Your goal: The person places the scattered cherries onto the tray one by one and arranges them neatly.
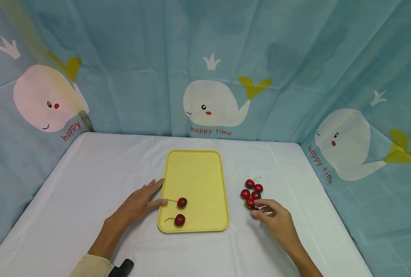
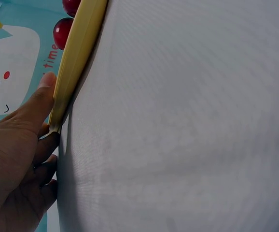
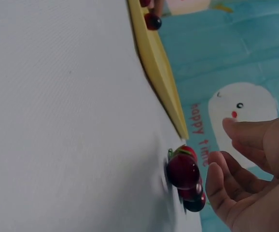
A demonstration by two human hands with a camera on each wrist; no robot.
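L rim of yellow tray (image 1: 205, 181) is touched by L hand (image 1: 137, 206), fingers loosely spread; 2 cherries (image 1: 179, 220) are set in tray's near-L part. R of tray, cherry cluster (image 1: 256, 195) is flanked by R hand (image 1: 279, 221), thumb & fingertips parted.

Seen from the near edge, pale blue, creased curtains (image 1: 122, 92) enclose a white-clothed table (image 1: 295, 173). Printed whales with crowns and red "happy time" lettering face in at 10 o'clock (image 1: 34, 92), 12 o'clock (image 1: 222, 104) and 2 o'clock (image 1: 354, 130). A yellowish glow (image 1: 22, 27) tints 11 o'clock; darker shadow (image 1: 281, 57) falls at 1 o'clock.
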